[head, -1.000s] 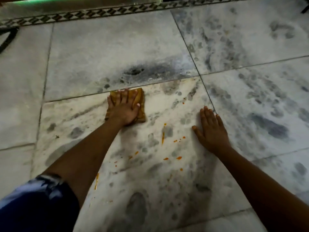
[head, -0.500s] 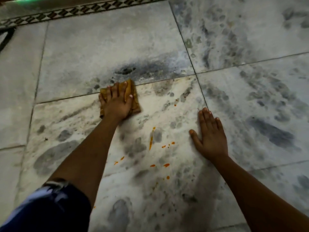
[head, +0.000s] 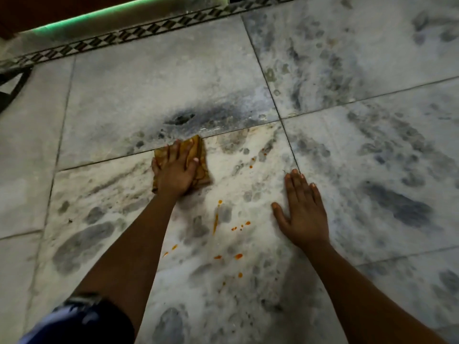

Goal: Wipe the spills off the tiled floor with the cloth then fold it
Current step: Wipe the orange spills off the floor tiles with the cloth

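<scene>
Head view: your left hand point(head: 175, 173) presses flat on the cloth point(head: 200, 161) at the tile seam, poised to sweep the orange spills point(head: 215, 223), while your open right hand point(head: 304, 214) braces on the floor point(head: 149, 83).

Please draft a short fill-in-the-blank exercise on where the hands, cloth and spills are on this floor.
1. The left hand presses a ____-coloured cloth onto the floor.
2. The right hand lies ____ on the marble tile, holding nothing.
3. The orange spills lie ____ the two hands.

Missing words: yellow; flat; between
</scene>
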The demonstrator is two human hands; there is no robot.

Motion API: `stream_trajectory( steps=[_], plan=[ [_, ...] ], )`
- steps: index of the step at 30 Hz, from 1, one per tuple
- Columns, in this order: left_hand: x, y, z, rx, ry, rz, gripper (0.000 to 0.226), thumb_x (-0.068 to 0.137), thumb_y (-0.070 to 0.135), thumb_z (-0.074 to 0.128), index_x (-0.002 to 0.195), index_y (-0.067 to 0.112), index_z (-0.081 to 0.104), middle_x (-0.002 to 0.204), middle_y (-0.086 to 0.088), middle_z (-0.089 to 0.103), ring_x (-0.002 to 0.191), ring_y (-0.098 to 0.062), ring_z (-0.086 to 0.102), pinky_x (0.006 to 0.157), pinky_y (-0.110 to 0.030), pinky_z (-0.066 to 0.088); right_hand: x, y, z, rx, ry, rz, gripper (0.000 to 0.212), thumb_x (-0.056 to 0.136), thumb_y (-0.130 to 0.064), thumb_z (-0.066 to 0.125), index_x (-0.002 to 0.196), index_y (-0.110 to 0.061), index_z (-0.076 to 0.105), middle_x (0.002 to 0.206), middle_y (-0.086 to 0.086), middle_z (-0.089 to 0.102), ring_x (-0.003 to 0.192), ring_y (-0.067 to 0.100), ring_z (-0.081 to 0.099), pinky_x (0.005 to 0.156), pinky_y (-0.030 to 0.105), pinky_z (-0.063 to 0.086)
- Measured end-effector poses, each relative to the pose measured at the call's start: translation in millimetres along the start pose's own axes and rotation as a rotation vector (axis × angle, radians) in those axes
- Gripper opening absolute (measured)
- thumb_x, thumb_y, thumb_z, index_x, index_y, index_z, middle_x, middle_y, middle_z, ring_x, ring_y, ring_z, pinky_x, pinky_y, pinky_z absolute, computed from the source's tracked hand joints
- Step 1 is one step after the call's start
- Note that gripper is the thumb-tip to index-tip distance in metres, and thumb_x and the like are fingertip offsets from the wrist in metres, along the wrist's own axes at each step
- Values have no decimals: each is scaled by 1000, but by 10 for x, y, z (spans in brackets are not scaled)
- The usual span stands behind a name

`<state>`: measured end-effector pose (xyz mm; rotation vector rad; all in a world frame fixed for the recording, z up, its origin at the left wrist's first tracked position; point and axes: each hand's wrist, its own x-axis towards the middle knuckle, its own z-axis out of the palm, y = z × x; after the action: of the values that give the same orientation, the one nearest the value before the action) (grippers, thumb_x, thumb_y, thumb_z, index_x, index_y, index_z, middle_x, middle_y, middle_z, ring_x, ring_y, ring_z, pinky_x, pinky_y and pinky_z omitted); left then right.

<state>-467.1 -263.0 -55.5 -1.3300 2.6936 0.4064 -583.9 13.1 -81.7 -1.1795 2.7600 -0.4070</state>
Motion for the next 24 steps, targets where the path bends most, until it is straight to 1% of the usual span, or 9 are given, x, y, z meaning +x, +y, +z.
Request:
stream_trajectory(
  steps=[3, 5, 7, 12, 15, 17, 19, 22, 24],
  plan=[
    [-158, 39, 29, -7, 4, 29, 54, 96, 52, 25, 146, 42, 10, 159, 6, 2, 146, -21, -2, 114, -52, -4, 3, 0, -7, 4, -8, 2, 72, 88, -49, 31, 146, -6, 29, 154, 12, 25, 141, 22, 24, 115, 37, 12],
    [-450, 21, 99, -2, 13, 99, 59, 87, 59, 15, 144, 44, 6, 158, 8, 2, 146, -19, -3, 113, -50, -5, 3, -12, -11, -4, -15, 1, 72, 88, -49, 30, 146, -6, 27, 154, 12, 24, 142, 22, 23, 115, 37, 11],
    [-626, 28, 135, 6, -3, 107, 60, 81, 62, 6, 139, 46, -1, 158, 11, 2, 146, -17, -4, 114, -48, -5, 11, -9, -15, -5, -17, 2, 73, 88, -49, 30, 147, -7, 26, 154, 11, 23, 142, 22, 23, 115, 36, 11],
    [-98, 329, 47, -47, -26, 31, 49, 98, 50, 24, 145, 45, 11, 159, 9, 3, 146, -17, -4, 114, -49, -5, 12, -11, -26, -10, -14, 2, 73, 88, -50, 30, 147, -7, 26, 154, 11, 22, 142, 22, 22, 115, 36, 10],
    [310, 760, 3, -52, -104, 69, 50, 98, 49, 24, 146, 42, 11, 159, 5, 2, 146, -20, -4, 113, -51, -8, 11, -2, -21, -14, -19, 1, 73, 88, -50, 31, 147, -7, 26, 154, 11, 22, 142, 20, 21, 116, 36, 10],
    [339, 1058, 39, 14, -146, 188, 53, 98, 49, 24, 148, 38, 10, 159, 3, 0, 146, -21, -4, 113, -51, -9, 12, -2, -20, -11, -20, 1, 72, 88, -49, 32, 146, -7, 27, 154, 10, 23, 142, 20, 22, 116, 37, 11],
    [141, 1204, 121, 98, -159, 389, 55, 97, 51, 24, 148, 37, 6, 159, 4, -3, 145, -20, -8, 112, -48, -12, 5, -7, -28, -9, -27, 6, 72, 88, -49, 33, 146, -7, 28, 154, 10, 24, 142, 19, 22, 115, 37, 12],
    [-239, 948, 190, 118, -151, 692, 54, 90, 61, 11, 141, 46, 0, 153, 14, -11, 141, -11, -16, 112, -42, -12, 13, -8, -55, 6, -26, 5, 71, 87, -48, 34, 145, -7, 30, 153, 11, 26, 141, 19, 22, 115, 37, 14],
    [-302, 657, 124, 113, -168, 735, 61, 82, 70, 0, 139, 48, 3, 150, 17, -11, 140, -9, -14, 111, -39, -8, 14, -8, -51, 10, -20, 0, 71, 88, -49, 34, 146, -7, 29, 154, 10, 25, 142, 18, 20, 115, 38, 14]
  ],
)
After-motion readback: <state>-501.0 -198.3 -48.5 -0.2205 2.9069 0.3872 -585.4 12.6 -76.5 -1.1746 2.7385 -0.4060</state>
